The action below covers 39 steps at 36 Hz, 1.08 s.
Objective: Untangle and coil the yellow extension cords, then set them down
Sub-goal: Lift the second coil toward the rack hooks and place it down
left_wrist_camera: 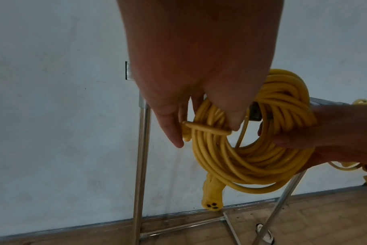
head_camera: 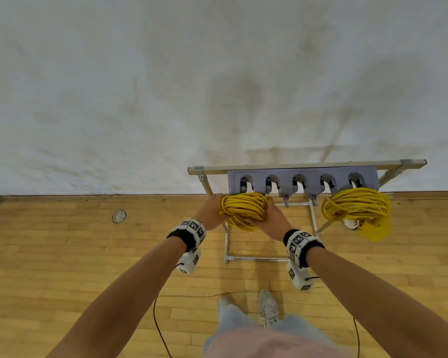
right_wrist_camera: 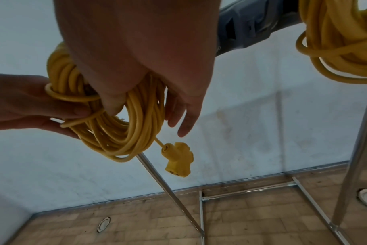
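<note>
I hold a coiled yellow extension cord (head_camera: 243, 210) with both hands, just below the left end of a grey hook rack (head_camera: 303, 180). My left hand (head_camera: 215, 208) grips the coil's left side; thumb and fingers wrap the strands (left_wrist_camera: 205, 132). My right hand (head_camera: 269, 218) grips the right side, thumb through the loop (right_wrist_camera: 147, 121). The coil's socket end (left_wrist_camera: 213, 197) dangles below (right_wrist_camera: 178, 159). A second yellow coil (head_camera: 357, 205) hangs from the rack's right end (right_wrist_camera: 342, 41).
The rack sits on a metal stand (head_camera: 305, 165) with slanted legs (right_wrist_camera: 170, 190) against a white wall. Wood floor below holds a round floor outlet (head_camera: 119, 216) and a thin black cable (head_camera: 158, 326). My feet (head_camera: 268, 310) stand behind the stand.
</note>
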Each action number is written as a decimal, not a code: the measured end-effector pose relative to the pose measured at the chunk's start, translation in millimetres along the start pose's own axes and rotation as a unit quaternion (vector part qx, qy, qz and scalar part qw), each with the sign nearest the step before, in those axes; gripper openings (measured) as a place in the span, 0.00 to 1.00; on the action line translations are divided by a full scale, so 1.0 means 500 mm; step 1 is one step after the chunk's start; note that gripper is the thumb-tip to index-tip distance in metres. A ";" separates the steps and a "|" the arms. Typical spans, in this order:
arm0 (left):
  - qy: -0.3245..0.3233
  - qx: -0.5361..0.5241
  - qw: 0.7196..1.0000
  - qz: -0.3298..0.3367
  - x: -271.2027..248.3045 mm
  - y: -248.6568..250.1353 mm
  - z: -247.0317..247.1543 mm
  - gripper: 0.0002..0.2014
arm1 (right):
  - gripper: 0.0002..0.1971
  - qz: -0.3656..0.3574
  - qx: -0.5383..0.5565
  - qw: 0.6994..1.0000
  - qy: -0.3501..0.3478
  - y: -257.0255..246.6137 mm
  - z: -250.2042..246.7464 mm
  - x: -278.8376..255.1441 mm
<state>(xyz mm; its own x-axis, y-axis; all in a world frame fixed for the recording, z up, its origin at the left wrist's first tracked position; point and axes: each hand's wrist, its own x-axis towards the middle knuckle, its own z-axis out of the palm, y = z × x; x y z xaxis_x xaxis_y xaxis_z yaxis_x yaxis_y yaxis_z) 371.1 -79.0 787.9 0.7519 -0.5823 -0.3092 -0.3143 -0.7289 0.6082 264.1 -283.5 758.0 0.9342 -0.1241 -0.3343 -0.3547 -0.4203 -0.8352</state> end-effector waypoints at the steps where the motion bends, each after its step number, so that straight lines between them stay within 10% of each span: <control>1: 0.002 -0.005 1.000 0.011 -0.005 0.007 -0.002 0.06 | 0.41 0.003 0.005 1.000 0.004 0.000 0.001 -0.002; 34: 0.011 -0.031 0.999 -0.021 -0.048 0.063 -0.011 0.06 | 0.43 -0.043 -0.145 0.988 0.040 -0.036 -0.045 -0.034; 39: 0.037 -0.035 0.996 -0.078 -0.049 0.054 -0.015 0.27 | 0.43 -0.045 -0.157 0.986 0.039 -0.044 -0.048 -0.041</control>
<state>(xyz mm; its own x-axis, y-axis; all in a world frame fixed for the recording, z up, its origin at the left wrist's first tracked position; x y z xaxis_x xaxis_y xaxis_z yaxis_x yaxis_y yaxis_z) 348.5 -81.5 817.5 0.8305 -0.4329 -0.3506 -0.1506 -0.7804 0.6068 253.6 -293.2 793.8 0.9656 -0.1367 -0.2213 -0.2532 -0.6885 -0.6796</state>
